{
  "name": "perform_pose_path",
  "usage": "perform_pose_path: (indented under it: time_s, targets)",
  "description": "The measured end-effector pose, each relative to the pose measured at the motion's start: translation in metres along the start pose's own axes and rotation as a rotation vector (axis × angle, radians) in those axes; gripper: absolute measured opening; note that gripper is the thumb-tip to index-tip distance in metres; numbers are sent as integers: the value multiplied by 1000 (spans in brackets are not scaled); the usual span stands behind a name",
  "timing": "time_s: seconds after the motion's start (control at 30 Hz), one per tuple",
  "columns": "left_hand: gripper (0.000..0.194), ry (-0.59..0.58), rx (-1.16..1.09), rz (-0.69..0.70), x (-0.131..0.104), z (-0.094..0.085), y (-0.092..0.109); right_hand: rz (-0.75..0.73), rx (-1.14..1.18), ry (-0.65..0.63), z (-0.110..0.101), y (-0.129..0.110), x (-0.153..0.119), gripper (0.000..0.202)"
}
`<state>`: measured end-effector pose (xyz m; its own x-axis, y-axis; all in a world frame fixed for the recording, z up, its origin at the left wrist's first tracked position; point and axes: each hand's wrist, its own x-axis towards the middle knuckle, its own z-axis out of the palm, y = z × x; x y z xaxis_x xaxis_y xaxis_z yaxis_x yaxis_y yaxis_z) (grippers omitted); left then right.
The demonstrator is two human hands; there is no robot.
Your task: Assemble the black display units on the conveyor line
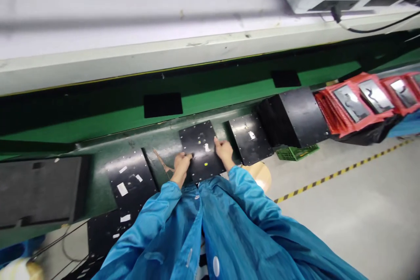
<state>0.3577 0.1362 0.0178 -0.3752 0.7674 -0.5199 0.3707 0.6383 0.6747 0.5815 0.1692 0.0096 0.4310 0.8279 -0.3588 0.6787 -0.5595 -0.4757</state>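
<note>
Outward from the central black plate [199, 142], a dark tray [37, 190] lies toward 9 o'clock, a labelled panel [133, 177] toward 8 and a brown tool [162, 161] near 9. Toward 3 sits a studded panel [251, 138], close beside the right hand; beyond it, between 2 and 3, come a dark stack [303, 111] and red-wrapped pieces [349, 103].

The black plate's long axis runs from just short of 12 to just short of 6. It lies between the hands on the green bench [131, 142], near the person's front: the left hand [182, 166] clamps its 9 o'clock edge, fingers bunched, the right hand [225, 151] its 3 o'clock edge.
</note>
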Motion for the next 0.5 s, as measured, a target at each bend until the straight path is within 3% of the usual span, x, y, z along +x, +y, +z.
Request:
perform_pose_path:
  time_s: [0.13,0.23,0.33,0.43,0.5]
  targets:
    - [10,-354,-241,67,-38,85,66,90,-111,196,-91,66,45,58]
    - [7,-459,-248,33,-54,142,104,161,-179,274,-136,96,76,57]
    - [10,-514,-271,41,-62,178,112,106,-184,254,-148,108,85,52]
    - [46,-554,-392,-80,-67,202,104,60,-158,262,-137,118,69,51]
    - [75,-655,-505,-199,-71,219,101,109,-111,357,-126,133,50,59]
